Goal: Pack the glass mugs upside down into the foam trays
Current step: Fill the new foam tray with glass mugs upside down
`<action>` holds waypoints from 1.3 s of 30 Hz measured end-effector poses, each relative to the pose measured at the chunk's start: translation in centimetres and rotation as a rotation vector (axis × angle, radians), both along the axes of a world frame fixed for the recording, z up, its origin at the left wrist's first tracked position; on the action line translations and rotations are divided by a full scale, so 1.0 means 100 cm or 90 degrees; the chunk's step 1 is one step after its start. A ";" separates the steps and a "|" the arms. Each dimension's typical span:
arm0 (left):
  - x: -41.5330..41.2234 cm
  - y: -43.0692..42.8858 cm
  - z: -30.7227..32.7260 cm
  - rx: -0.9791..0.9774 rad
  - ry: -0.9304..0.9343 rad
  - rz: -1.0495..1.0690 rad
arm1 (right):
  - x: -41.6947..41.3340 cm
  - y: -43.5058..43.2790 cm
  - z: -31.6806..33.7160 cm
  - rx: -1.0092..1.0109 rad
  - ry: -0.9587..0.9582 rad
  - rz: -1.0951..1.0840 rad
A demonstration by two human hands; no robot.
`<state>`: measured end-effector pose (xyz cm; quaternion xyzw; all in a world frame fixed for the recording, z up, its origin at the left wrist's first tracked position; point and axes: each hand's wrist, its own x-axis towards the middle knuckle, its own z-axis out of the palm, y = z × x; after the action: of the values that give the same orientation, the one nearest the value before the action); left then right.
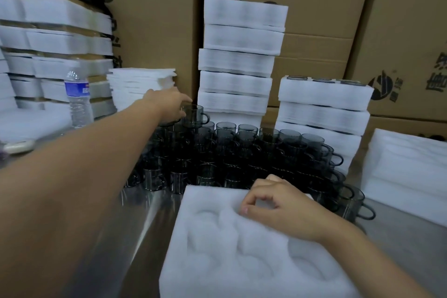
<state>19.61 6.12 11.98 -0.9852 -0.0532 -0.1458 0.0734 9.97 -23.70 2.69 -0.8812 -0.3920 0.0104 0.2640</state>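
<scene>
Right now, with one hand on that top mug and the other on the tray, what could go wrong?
The left hand grips the top mug, perched on tightly packed glass mugs; lifting it could knock neighbours over. The outstretched left arm passes near the water bottle and might tip it. The right hand holds the foam tray by its far edge only; it may shift.
</scene>
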 end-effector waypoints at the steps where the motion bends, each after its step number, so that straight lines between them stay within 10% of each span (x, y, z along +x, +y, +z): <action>1: 0.001 0.000 -0.001 0.035 0.000 0.004 | 0.000 0.000 0.000 -0.004 -0.001 0.001; 19: -0.012 -0.021 -0.001 -0.093 -0.030 -0.166 | 0.004 -0.001 -0.005 0.014 -0.003 0.003; 28: -0.083 -0.098 -0.013 -0.117 -0.038 -0.307 | -0.002 -0.003 0.000 0.322 0.076 -0.186; 39: -0.076 -0.121 -0.062 -0.160 -0.016 -0.323 | 0.007 -0.010 0.000 0.394 0.022 -0.342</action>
<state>12.05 -5.98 5.81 -0.9665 0.1764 -0.1637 -0.0887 10.68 -24.73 2.72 -0.8307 -0.1281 -0.1625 0.5168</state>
